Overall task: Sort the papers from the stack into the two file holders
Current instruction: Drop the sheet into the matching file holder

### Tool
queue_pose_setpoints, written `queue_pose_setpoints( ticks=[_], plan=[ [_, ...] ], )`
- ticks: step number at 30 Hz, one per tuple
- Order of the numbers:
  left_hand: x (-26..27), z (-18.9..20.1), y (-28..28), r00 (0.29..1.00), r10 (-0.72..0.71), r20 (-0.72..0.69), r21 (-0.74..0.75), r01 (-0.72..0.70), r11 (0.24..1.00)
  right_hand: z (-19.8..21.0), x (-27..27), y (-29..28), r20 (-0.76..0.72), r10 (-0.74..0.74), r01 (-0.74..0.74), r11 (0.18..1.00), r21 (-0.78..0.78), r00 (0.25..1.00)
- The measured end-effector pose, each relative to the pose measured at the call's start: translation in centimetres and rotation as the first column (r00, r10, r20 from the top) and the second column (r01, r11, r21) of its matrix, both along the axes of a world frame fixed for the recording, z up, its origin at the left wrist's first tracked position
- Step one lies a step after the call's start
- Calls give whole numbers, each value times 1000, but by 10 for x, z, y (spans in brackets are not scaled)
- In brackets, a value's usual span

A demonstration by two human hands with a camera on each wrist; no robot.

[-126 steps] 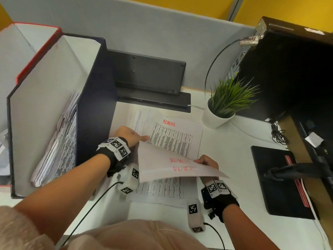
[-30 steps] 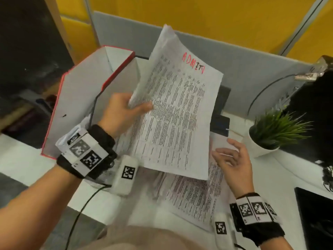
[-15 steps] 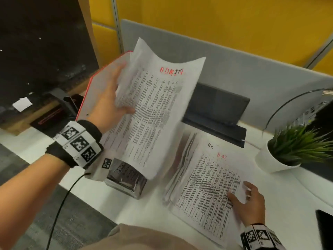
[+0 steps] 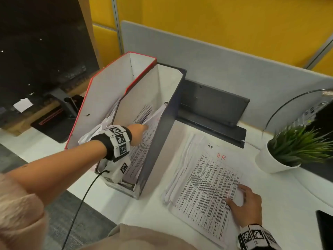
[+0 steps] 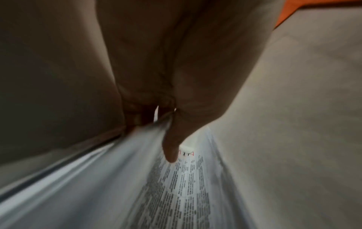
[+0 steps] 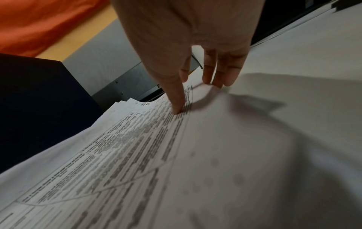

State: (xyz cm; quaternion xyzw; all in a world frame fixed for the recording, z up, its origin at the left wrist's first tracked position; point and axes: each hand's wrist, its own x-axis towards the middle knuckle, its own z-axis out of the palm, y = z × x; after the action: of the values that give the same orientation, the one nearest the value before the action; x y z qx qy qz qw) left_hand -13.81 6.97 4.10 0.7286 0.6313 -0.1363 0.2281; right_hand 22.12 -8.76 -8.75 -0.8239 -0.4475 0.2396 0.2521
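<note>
Left hand (image 4: 137, 131) reached inside the dark-blue cardboard file holder (image 4: 158, 141), thumb and fingers pinching a printed white sheet (image 5: 182, 186). Right hand (image 4: 246, 202), fingers straight, pressed the remaining white paper stack (image 4: 203, 181) beneath it. Red-edged cardboard holder (image 4: 108, 91) already held papers; much unsorted.

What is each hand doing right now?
Left hand: pinches a printed sheet inside the dark file holder.
Right hand: open, fingers on the paper stack.

The stack of printed papers (image 4: 203, 181), its top sheet marked "HR" in red, lay flat on the counter just right of the dark file holder (image 4: 158, 141), which stood upright holding sheets beside the red-edged file holder (image 4: 100, 101).
</note>
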Motion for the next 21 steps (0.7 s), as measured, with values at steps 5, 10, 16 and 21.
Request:
queue_pose_setpoints(
  ticks=[5,10,16,21],
  plan=[
    [3,-3,6,968,-97,-230,11,103,995,3,-2,0,8,11,-11,1000,-15,1000],
    [8,32,8,963,70,262,384,-170,908,6,-3,-2,12,22,-22,1000,-21,1000],
    [63,79,-26,649,-293,703,634,-384,671,10,-7,-1,14,28,-28,999,-38,1000],
    [121,36,-56,691,-336,640,609,-189,770,12,-8,0,14,27,-26,999,-42,1000]
  ],
)
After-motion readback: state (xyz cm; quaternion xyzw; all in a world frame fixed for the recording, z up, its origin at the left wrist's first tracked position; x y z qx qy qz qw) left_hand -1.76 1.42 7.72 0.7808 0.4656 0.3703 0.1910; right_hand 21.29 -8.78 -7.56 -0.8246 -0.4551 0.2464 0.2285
